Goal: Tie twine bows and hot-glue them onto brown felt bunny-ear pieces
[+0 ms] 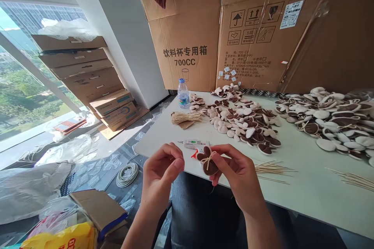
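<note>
In my right hand (233, 171), between thumb and fingers, is a small brown, bunny-shaped plush piece (209, 166) with a pale edge and a cream string bow tied round its middle. It is held up over the table's front edge. My left hand (163, 173) hovers to its left, apart from it, with fingers curled and the thumb close to the fingertips; whatever is pinched there, if anything, is too small to make out. Just behind the plush piece lies a white glue gun (194, 144) with a thin tip pointing left and an orange-red part, partly covered by the piece.
A pile of brown and white plush pieces (242, 118) covers the table's middle; another pile (336, 120) lies right. A bundle of thin sticks (187, 117) sits near a water bottle (183, 95). Loose sticks (274, 169) lie beside my right hand. Large cardboard boxes (189, 35) stand behind.
</note>
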`<state>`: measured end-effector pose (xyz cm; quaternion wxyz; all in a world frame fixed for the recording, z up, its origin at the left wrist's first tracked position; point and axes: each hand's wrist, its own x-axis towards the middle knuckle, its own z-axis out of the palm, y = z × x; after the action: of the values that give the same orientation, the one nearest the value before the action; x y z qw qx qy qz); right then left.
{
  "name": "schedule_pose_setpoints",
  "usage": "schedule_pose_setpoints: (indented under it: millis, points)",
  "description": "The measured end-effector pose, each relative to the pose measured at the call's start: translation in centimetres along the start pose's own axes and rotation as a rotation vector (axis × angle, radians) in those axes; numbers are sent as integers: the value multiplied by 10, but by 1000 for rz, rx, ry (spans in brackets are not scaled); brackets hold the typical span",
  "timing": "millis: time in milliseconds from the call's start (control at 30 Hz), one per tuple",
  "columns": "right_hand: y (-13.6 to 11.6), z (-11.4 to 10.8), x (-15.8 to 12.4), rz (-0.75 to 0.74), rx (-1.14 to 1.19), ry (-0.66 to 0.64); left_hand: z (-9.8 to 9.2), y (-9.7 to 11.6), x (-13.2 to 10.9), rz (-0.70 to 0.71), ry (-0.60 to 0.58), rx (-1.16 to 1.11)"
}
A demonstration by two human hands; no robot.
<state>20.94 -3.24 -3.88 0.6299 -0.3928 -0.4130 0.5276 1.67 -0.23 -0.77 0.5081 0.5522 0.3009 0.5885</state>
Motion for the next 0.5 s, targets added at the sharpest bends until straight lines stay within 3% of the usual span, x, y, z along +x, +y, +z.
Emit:
schedule_pose_setpoints:
  millis: [267, 500]
  points:
    - [-5, 3, -9, -174, -116, 83, 5, 4, -3, -93, -81, -72]
    - [-7, 6, -19, -217, -43, 35, 3, 3, -6, -117, -169, -86]
